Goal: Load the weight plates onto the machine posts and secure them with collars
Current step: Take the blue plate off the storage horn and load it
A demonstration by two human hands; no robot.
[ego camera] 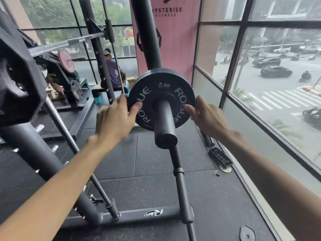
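A black Rogue weight plate (147, 94) marked 5 kg sits on the machine's thick black post (164, 122), which points toward me. A second black plate (152, 71) shows just behind it on the same post. My left hand (116, 119) grips the front plate's left rim, thumb on its face and fingers curled behind the edge. On the right rim, my right hand (206, 115) rests with its fingers touching the plate's edge and face. No collar is on the post.
A black hexagonal plate (19, 87) hangs at the far left on the rack frame. A barbell (69, 43) crosses the upper left. Windows run along the right. A small black plate (247, 233) and a black tray (220, 157) lie on the rubber floor. A person sits behind.
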